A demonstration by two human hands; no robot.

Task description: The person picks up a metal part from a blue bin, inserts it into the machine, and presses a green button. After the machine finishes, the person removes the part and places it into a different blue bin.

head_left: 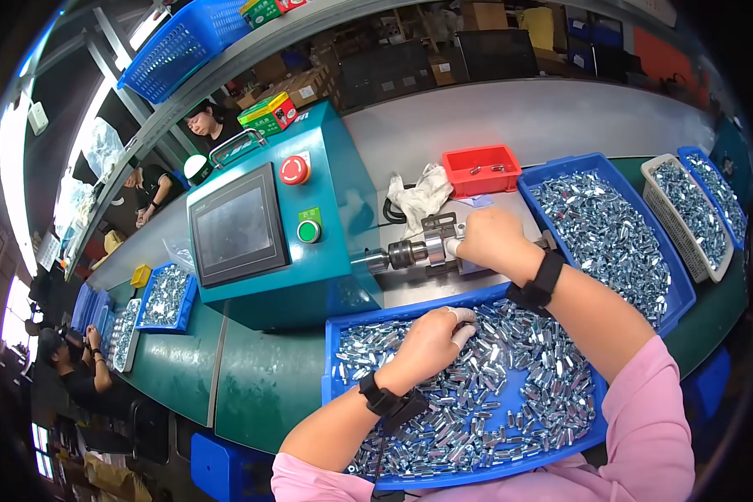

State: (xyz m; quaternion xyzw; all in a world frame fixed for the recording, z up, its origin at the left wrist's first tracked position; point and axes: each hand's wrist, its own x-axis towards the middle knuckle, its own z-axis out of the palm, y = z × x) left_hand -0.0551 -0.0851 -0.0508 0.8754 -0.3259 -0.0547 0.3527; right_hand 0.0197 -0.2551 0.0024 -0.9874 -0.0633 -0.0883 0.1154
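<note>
My left hand (pixel 433 341) is over a blue tray (pixel 336 368) heaped with small silvery metal fittings (pixel 468 422). White covers sit on its thumb and forefinger, which curl toward each other; whether a fitting is between them I cannot make out. My right hand (pixel 495 240) is closed at the metal clamping fixture (pixel 440 238), beside the round chuck (pixel 402 254) of a green machine (pixel 309 276). The back of that hand hides what its fingers hold. A white cover shows on one of its digits.
The machine carries a dark screen (pixel 236 226), a red button (pixel 294 170) and a green button (pixel 309 232). Behind the fixture are a white cloth glove (pixel 421 199) and a red bin (pixel 481 156). Another blue tray (pixel 686 293) of fittings stands at right. Co-workers (pixel 75 368) sit at left.
</note>
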